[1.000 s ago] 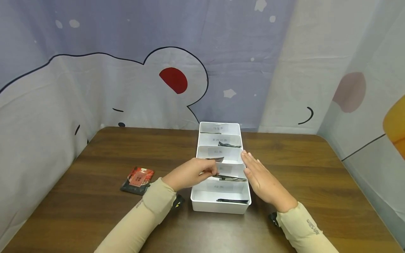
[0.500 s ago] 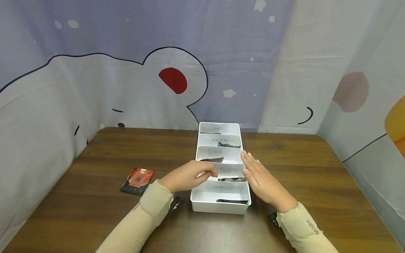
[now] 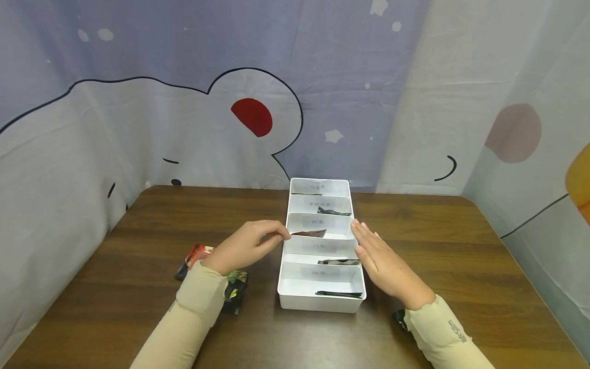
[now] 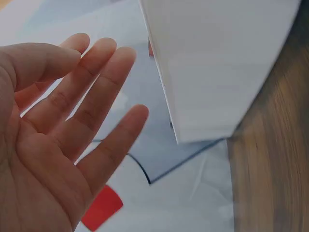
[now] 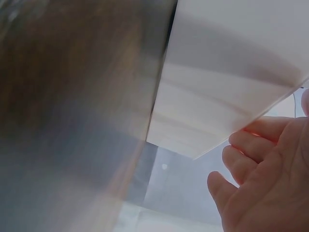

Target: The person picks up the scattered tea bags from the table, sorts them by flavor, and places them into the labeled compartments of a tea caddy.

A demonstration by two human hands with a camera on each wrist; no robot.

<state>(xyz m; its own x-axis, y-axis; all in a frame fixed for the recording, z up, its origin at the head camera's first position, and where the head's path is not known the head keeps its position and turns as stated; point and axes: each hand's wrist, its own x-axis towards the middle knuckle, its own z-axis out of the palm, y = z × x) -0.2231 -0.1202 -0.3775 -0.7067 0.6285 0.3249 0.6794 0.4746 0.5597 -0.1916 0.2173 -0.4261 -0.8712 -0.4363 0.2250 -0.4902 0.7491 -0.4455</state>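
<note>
A white box (image 3: 318,302) with labelled compartments stands on the table. My left hand (image 3: 251,247) is just off its left side, fingers loosely bent; in the left wrist view the palm and fingers hold nothing. My right hand (image 3: 387,264) touches the right rim with straight fingers, and the right wrist view shows its fingertips along the box edge. Inside the box are a black packet (image 3: 338,293) in the front compartment, a grey-green packet (image 3: 339,262), a brown packet (image 3: 311,233), a dark green packet (image 3: 334,211) and a thin packet edge (image 3: 306,194) at the back.
On the wooden table (image 3: 461,246), a red and black packet (image 3: 197,252) lies at the left, partly hidden by my left hand. A green patterned packet (image 3: 237,277) shows beside the left cuff. A printed curtain (image 3: 332,92) hangs behind the table.
My left hand has let go of the grey-green packet, now in the second compartment, and has drawn out of the box to the left. The right hand has stayed at the rim.
</note>
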